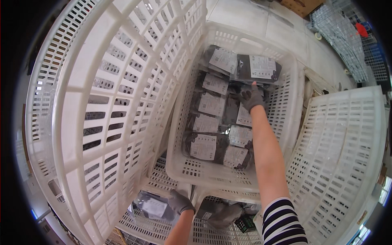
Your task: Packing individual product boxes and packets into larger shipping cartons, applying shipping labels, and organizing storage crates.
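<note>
My right hand (252,99), in a grey glove with one bare fingertip, reaches into a white slotted plastic basket (204,173). Its fingers are spread, and the fingertip meets the lower edge of a clear-bagged dark packet (261,67) with a white label at the far right. Rows of similar packets (211,103) lie flat in this basket, some partly hidden under my hand. Lower left, my gloved left hand (181,202) is closed at the edge of another clear packet (154,207) with a white label, over a lower basket. Its fingertips are partly hidden.
A tall white basket (122,94) stands tilted along the left side. Another white basket (335,151) leans at the right. A near basket holds dark bagged items (222,214) and a small green-and-black box (245,223). Wire carts (339,41) stand on the tiled floor at the far right.
</note>
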`<action>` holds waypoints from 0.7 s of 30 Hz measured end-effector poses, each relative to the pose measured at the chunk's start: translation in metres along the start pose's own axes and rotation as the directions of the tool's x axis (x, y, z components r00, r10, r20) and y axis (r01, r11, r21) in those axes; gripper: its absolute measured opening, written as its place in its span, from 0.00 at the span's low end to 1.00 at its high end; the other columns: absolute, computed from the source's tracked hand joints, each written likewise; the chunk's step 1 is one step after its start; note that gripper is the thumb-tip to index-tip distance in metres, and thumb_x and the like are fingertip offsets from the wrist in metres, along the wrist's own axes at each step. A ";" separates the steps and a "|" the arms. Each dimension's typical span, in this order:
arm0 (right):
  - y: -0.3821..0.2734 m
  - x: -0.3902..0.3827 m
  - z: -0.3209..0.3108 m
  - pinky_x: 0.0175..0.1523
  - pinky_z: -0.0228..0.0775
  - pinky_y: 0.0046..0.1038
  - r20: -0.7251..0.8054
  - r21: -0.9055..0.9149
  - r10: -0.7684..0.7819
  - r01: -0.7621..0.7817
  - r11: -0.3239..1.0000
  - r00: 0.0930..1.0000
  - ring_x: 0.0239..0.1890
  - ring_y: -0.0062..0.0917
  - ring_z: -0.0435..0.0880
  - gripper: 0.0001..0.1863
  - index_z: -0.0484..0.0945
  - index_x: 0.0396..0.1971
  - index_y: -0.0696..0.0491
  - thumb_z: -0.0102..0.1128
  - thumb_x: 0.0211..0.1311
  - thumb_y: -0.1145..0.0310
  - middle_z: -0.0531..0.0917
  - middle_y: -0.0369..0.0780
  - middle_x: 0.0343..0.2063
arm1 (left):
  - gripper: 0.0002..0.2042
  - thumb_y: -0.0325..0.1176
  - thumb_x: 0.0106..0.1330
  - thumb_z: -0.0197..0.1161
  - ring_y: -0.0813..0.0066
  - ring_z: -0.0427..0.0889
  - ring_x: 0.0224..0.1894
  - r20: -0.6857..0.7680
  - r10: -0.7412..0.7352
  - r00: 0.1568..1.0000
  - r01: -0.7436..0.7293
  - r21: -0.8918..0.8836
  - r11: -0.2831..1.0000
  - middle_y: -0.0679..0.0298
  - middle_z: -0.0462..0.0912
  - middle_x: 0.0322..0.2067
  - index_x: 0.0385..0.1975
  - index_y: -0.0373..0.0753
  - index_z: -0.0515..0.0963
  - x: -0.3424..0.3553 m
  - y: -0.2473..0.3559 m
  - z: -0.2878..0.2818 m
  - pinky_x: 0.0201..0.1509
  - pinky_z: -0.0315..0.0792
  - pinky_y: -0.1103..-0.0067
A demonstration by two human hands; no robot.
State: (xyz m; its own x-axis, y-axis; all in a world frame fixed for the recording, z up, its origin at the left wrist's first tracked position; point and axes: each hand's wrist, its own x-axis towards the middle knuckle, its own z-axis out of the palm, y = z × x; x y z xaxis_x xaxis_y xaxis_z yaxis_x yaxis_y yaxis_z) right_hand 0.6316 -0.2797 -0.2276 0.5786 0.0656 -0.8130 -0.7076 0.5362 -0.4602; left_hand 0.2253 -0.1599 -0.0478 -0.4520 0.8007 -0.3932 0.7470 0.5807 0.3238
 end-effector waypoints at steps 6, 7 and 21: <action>-0.047 0.018 -0.003 0.58 0.67 0.53 0.134 0.110 -0.061 0.047 0.993 0.989 0.54 0.44 0.71 0.32 0.62 0.57 0.53 0.61 0.59 0.52 0.70 0.45 0.54 | 0.28 0.49 0.61 0.49 0.50 0.79 0.40 0.062 -0.024 0.998 0.023 0.010 1.000 0.40 0.79 0.37 0.40 0.23 0.75 -0.009 -0.015 0.014 0.44 0.70 0.65; -0.042 0.024 0.004 0.57 0.69 0.51 0.110 0.150 -0.026 0.009 0.989 0.994 0.54 0.42 0.71 0.27 0.66 0.54 0.53 0.62 0.60 0.54 0.72 0.45 0.52 | 0.28 0.49 0.60 0.50 0.49 0.80 0.40 0.073 -0.002 0.997 0.006 -0.055 0.998 0.40 0.79 0.37 0.40 0.23 0.75 -0.004 -0.019 0.013 0.45 0.71 0.65; -0.017 0.042 -0.015 0.47 0.67 0.29 -0.358 -0.570 -0.441 0.182 0.801 0.823 0.42 0.32 0.78 0.25 0.77 0.43 0.62 0.65 0.54 0.54 0.81 0.46 0.42 | 0.27 0.51 0.62 0.49 0.50 0.80 0.46 0.065 -0.083 0.994 0.075 0.116 0.990 0.45 0.81 0.40 0.44 0.29 0.77 -0.020 -0.010 0.016 0.50 0.70 0.66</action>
State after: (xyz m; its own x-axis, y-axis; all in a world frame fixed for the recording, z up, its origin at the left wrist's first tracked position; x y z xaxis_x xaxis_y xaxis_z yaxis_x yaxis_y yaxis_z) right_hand 0.6622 -0.2990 -0.2593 0.6431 -0.4836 -0.5937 -0.6931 -0.0381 -0.7198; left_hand 0.2347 -0.1838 -0.0566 -0.4796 0.7387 -0.4737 0.7624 0.6180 0.1918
